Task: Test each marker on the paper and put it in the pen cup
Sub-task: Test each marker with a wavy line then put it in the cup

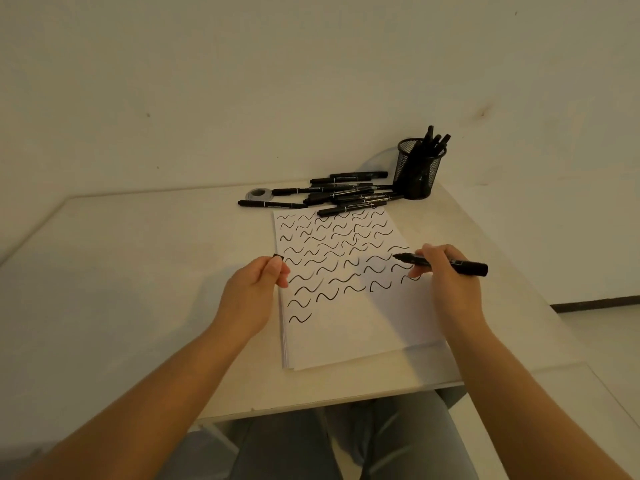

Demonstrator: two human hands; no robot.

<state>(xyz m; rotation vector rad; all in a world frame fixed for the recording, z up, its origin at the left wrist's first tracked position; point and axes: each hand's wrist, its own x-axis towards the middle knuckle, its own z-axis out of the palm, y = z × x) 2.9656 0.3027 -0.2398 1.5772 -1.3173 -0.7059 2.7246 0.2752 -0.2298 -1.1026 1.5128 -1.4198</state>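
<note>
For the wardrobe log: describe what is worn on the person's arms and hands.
Nothing is worn on either: the left hand and right hand are bare, without gloves, rings or a watch in view. Both forearms are bare too; no sleeve shows in the frame.

I see a black marker (446,262), uncapped, lying nearly level between my right fingers (424,263), tip just past them over the paper (353,323) covered in black squiggles. Its cap (278,257) sits pinched at my left fingertips (282,270). Well beyond, loose markers (343,195) lie beside the mesh pen cup (417,173).
</note>
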